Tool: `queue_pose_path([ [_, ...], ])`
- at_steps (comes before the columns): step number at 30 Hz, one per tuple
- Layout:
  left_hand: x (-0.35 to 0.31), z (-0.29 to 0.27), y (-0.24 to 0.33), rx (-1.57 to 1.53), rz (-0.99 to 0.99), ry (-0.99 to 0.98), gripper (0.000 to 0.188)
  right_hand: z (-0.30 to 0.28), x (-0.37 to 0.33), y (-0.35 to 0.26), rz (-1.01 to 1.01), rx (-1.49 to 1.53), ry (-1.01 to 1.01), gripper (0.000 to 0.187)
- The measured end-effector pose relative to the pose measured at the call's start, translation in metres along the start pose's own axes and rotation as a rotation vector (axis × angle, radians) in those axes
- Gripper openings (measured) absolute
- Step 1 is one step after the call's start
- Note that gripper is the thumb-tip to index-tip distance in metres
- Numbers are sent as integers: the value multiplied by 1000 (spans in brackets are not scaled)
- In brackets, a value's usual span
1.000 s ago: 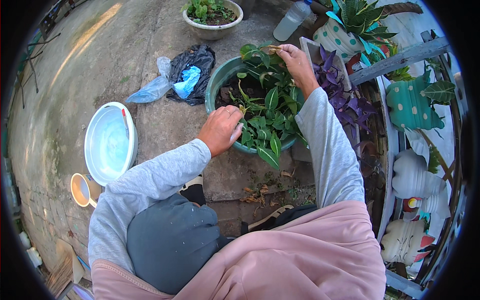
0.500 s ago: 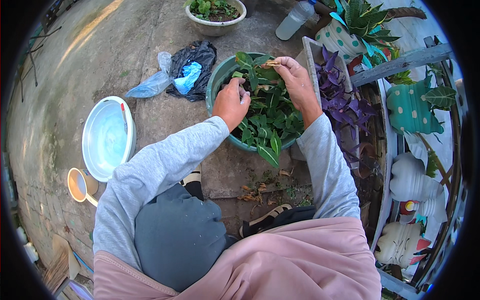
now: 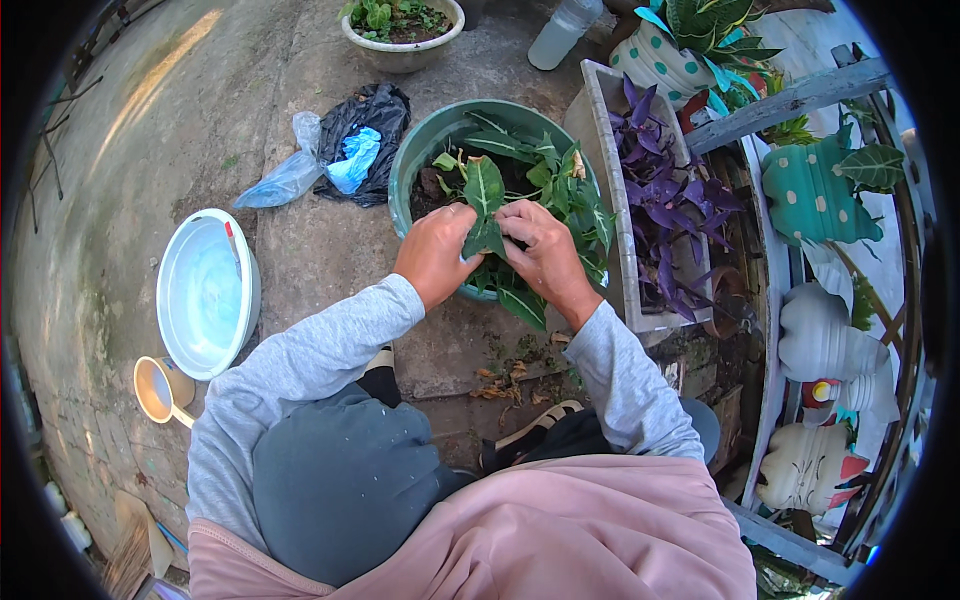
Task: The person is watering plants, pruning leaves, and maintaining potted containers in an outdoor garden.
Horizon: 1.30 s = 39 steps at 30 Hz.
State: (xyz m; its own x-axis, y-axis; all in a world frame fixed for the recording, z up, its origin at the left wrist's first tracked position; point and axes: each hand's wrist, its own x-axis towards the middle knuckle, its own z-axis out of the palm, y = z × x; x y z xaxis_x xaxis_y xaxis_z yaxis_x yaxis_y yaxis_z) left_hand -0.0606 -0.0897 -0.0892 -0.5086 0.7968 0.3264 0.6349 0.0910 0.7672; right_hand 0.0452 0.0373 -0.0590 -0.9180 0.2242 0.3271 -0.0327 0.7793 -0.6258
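Note:
A green round pot (image 3: 402, 178) holds a leafy plant (image 3: 590, 215) with pale-veined, arrow-shaped leaves and dark soil. Over its near side, my left hand (image 3: 437, 252) has its fingers closed at the left edge of a large green leaf (image 3: 484, 192). My right hand (image 3: 547, 258) pinches the same leaf from the other side, thumb and fingers bent together. The leaf stands up between both hands, its lower part partly covered by fingers. A pale, dry leaf piece (image 3: 578, 166) shows among the foliage at the pot's right.
A long grey planter (image 3: 613, 200) with purple plants stands close by on the right. Left of the pot lie a black plastic bag (image 3: 385, 112) and a blue bag (image 3: 354, 160). Farther left are a white basin (image 3: 205, 345) and a dipper (image 3: 158, 390). Another planted bowl (image 3: 405, 55) stands beyond.
Both hands have come down toward the pot's near side and now meet at one leaf. The dry piece my right hand held up is no longer in its fingers.

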Motion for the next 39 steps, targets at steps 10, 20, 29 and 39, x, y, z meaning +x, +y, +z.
queue_pose_path([
  [10,-14,-7,-15,223,264,-93,21,6,-14,-1,-84,-93,-74,20],
  [20,-17,-7,-18,314,334,-119,18,2,-14,0,-65,-96,-131,18],
  [29,-20,-7,-17,351,371,-118,21,-5,-15,1,129,114,-88,10],
  [39,-18,-4,-16,367,352,-149,15,-15,-31,11,352,274,213,13],
])
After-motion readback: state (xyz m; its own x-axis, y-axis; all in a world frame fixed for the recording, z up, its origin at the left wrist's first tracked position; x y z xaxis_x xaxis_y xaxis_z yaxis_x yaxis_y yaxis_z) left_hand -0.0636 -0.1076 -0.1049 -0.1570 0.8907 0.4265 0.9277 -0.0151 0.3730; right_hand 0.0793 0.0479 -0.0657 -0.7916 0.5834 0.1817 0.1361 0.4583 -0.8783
